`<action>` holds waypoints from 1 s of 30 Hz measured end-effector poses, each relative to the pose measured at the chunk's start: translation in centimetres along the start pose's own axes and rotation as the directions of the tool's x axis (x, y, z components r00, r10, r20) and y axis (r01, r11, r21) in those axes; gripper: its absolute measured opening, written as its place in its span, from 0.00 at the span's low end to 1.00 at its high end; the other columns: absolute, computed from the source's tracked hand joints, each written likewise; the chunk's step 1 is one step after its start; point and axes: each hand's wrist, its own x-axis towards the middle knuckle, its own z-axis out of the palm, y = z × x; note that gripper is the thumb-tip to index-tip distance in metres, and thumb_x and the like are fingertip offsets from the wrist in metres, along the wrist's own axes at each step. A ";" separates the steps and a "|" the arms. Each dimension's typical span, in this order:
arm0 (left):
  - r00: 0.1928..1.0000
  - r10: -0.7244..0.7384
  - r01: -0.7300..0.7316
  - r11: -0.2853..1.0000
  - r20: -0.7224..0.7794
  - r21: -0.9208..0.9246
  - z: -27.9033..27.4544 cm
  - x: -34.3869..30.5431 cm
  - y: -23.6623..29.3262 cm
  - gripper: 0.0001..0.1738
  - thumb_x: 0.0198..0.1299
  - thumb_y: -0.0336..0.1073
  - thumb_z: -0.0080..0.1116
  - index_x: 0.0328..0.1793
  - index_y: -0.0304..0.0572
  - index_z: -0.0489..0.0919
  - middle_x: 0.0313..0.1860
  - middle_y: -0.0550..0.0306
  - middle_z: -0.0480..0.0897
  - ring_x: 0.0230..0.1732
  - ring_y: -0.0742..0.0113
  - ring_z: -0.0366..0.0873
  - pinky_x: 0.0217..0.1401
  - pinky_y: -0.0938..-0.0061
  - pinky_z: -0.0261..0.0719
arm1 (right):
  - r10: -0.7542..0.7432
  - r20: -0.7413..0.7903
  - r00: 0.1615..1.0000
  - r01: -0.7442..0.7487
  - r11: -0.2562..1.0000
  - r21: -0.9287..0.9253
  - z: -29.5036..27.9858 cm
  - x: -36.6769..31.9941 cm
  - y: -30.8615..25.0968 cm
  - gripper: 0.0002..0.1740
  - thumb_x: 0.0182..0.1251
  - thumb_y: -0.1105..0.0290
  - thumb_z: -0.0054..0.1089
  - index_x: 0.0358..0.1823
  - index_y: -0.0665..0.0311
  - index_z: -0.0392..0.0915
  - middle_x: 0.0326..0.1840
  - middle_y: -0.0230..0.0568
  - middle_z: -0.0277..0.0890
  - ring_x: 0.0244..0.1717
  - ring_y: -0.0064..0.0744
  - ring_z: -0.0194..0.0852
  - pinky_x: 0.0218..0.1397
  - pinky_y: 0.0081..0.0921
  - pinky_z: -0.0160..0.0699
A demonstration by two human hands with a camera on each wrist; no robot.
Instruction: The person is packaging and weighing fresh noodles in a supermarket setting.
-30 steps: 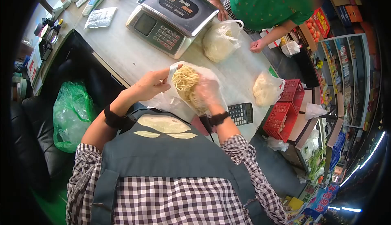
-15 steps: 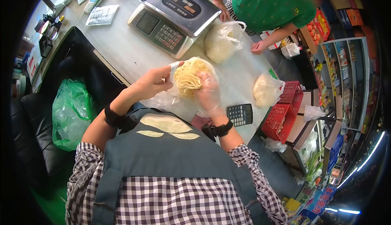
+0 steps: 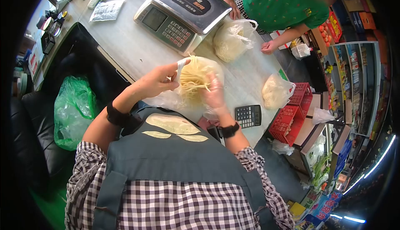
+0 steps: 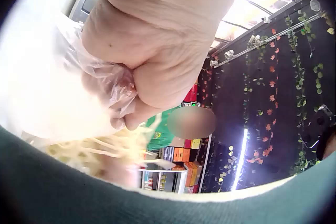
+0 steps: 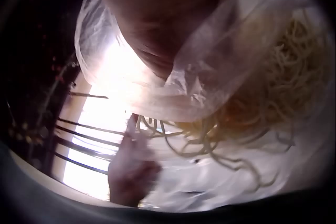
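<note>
Pale fresh noodles [image 3: 192,76] lie bunched in an opened clear plastic bag [image 3: 174,101] over the counter. My left hand [image 3: 156,81] holds the bag's edge, a white strip of it looped by the index finger. In a clear plastic glove [image 5: 194,90], my right hand [image 3: 214,93] grips a clump of the noodles at the bag's right side. Loose strands hang below the glove in the right wrist view. In the left wrist view, the palm and crumpled film [image 4: 118,79] show, with noodles [image 4: 100,150] blurred beneath.
A weighing scale [image 3: 173,23] stands beyond the bag. Tied white bags sit at its right [image 3: 234,42] and by the counter's right edge [image 3: 276,91]. A calculator [image 3: 248,116] lies near my right wrist. Across the counter leans a person in green [image 3: 283,3].
My right hand has drawn a clump of noodles up and gathered it, strands now stretching from the fingers. My left hand stays at the bag's edge.
</note>
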 end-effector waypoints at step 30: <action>0.988 -0.150 0.147 0.888 0.028 -0.436 -1.1 -0.4 -0.1 0.42 0.67 0.32 0.54 0.84 0.55 0.48 0.52 0.64 0.76 0.35 0.86 0.61 0.29 0.90 0.59 | -0.021 0.177 0.984 0.138 0.721 -0.679 0.1 5.4 3.9 0.31 0.43 0.63 0.74 0.54 0.59 0.78 0.54 0.43 0.75 0.54 0.47 0.74 0.57 0.40 0.75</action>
